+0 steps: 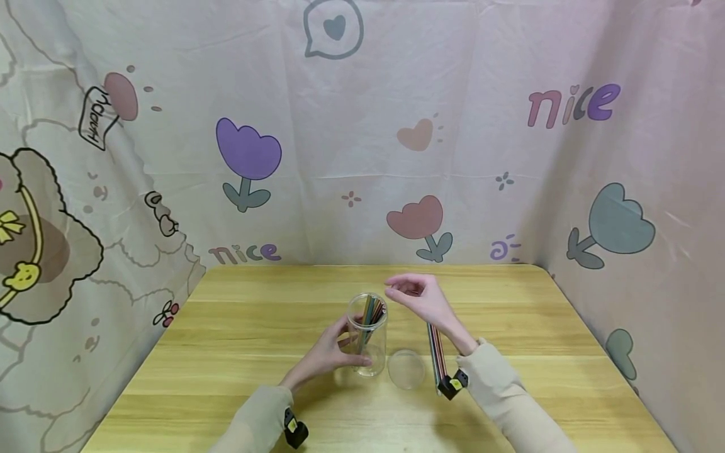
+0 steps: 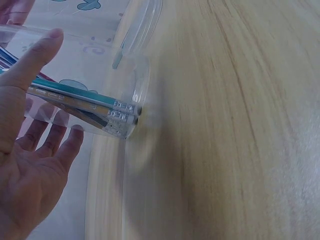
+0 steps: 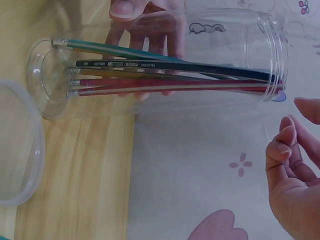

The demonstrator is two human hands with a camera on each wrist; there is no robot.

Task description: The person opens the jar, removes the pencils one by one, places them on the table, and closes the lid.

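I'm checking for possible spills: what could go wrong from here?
The tall, clear plastic jar might tip, spilling the slim multicoloured pencils inside, if the left hand loosened its hold. The small black wrist camera appears close to the loose multicoloured pencils on the table, so it could nudge them. The round, clear plastic lid lies right beside the jar and might get pushed.

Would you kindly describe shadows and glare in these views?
Head view: soft shadow on the yellowish wooden table beside the beige right sleeve; left wrist view: pale sheen toward the picture's right edge, shadow beyond the base of the clear cylindrical jar; right wrist view: glints on the jar's rim.
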